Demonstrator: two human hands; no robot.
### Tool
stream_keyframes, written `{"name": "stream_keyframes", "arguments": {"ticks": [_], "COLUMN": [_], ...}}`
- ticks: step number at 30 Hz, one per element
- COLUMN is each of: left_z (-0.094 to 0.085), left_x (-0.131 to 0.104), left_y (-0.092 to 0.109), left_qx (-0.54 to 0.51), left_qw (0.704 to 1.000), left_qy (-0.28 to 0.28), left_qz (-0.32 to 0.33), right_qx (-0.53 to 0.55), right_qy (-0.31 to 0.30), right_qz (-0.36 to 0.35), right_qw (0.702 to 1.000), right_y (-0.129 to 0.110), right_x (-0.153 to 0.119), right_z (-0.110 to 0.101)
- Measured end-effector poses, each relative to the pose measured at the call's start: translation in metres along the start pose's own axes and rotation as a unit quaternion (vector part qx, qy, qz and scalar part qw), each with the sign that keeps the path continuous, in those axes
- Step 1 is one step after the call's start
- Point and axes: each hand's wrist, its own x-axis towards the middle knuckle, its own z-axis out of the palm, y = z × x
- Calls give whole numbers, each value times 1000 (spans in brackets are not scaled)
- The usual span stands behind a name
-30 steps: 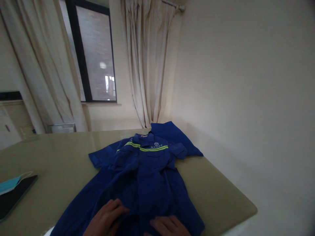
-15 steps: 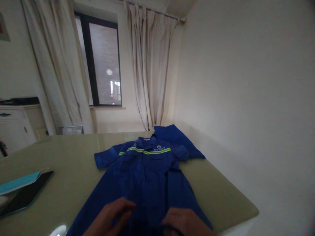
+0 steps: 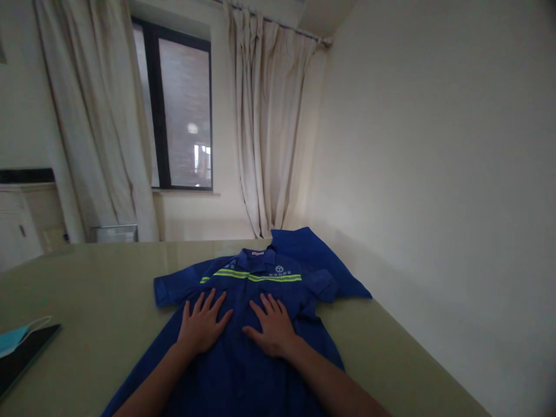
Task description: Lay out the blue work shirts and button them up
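Note:
A dark blue short-sleeved work shirt (image 3: 243,370) with yellow-green striped bands lies front side up, collar toward the far edge. My left hand (image 3: 200,324) rests flat on the left part of its chest, fingers spread. On the other side of the button line, my right hand (image 3: 273,327) also lies flat with fingers apart. Neither hand grips the cloth. Behind the shirt's right shoulder, another piece of blue cloth (image 3: 319,255) lies at the table's far right. The shirt's lower end runs out of view between my forearms.
The shirt lies on a greenish table (image 3: 99,301). A light blue face mask (image 3: 13,340) sits on a dark flat tablet-like object (image 3: 28,359) at the left. A bare wall (image 3: 434,174) rises along the right, with curtains (image 3: 273,127) and a window behind.
Both hands have moved forward from the shirt's lower front up to its chest, and their fingers have spread flat. The view has shifted slightly.

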Motion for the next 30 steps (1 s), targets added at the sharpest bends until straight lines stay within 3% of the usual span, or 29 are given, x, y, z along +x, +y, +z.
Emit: {"name": "stream_keyframes", "arguments": {"ticks": [6, 12, 15, 18, 21, 26, 30], "left_z": [-1, 2, 0, -3, -1, 4, -8], "left_x": [37, 56, 52, 40, 27, 4, -15], "left_y": [-38, -42, -38, -35, -35, -30, -24], "left_qx": [13, -15, -16, -30, -29, 14, 3], "left_qw": [1000, 999, 997, 997, 997, 998, 998], "left_qy": [-12, 14, 50, 74, 60, 22, -4], "left_qz": [-15, -50, -53, -7, 39, 49, 59], "right_qx": [15, 11, 8, 4, -1, -21, -67], "right_qy": [21, 17, 17, 21, 20, 42, 49], "right_qz": [-20, -35, -41, -38, -31, -39, -88], "right_qw": [999, 999, 999, 999, 999, 998, 993], "right_y": [-6, -3, 0, 0, -3, -10, -15], "right_x": [53, 80, 86, 88, 84, 61, 49], "right_z": [10, 8, 5, 3, 5, 8, -11]}}
